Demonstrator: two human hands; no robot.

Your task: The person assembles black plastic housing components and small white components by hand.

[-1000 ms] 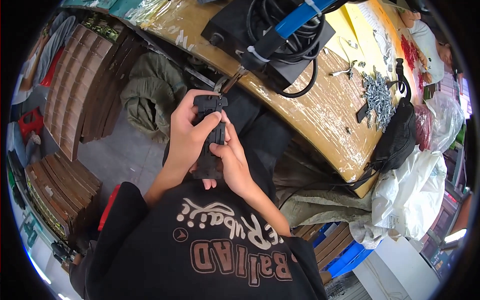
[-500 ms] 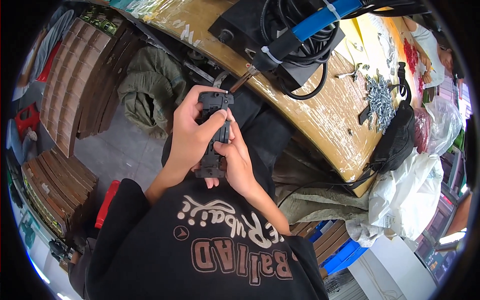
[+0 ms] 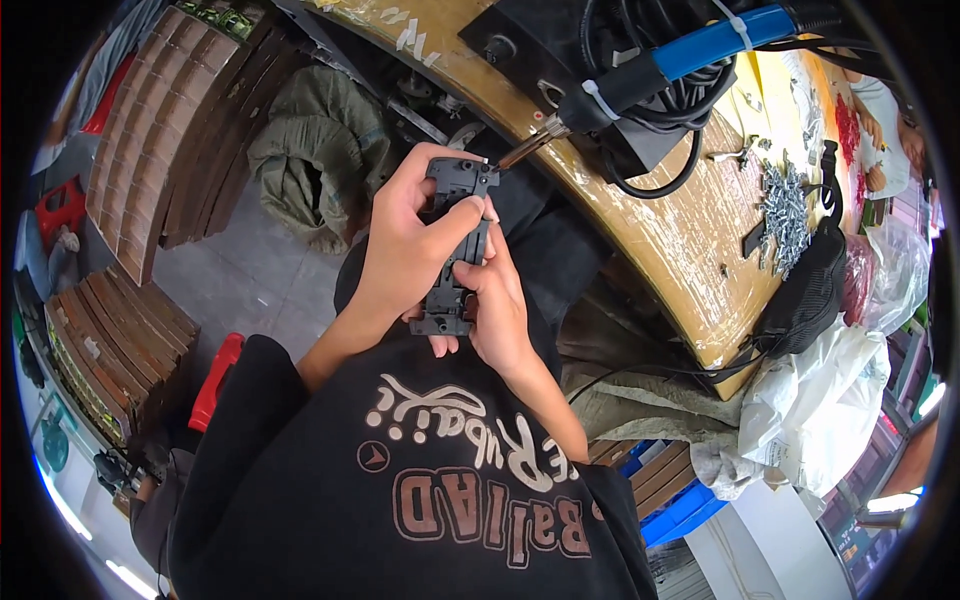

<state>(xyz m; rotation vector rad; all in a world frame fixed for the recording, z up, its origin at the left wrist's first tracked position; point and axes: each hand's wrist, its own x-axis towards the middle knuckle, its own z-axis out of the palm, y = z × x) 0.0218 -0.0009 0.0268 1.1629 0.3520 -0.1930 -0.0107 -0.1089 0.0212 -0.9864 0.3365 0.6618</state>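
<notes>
A long black plastic housing part is held upright in front of my chest, its moulded side facing up at me. My left hand wraps its left side, with the thumb pressed across the middle. Lower down, my right hand grips the right side, its thumb on the part and fingertips showing beneath the bottom end. At the part's top right corner is the metal tip of a soldering iron with a blue and black handle. The tip seems to touch that corner or lie just beside it.
The iron is mounted by a black box with coiled cable on the worn wooden table. Screws are heaped near a black bag. Stacked divided trays and a green sack stand left. A co-worker's hand shows far right.
The whole view has shifted, so the table, iron and hands appear farther right. Both hands keep their grip on the part, and its top corner stays by the iron's tip.
</notes>
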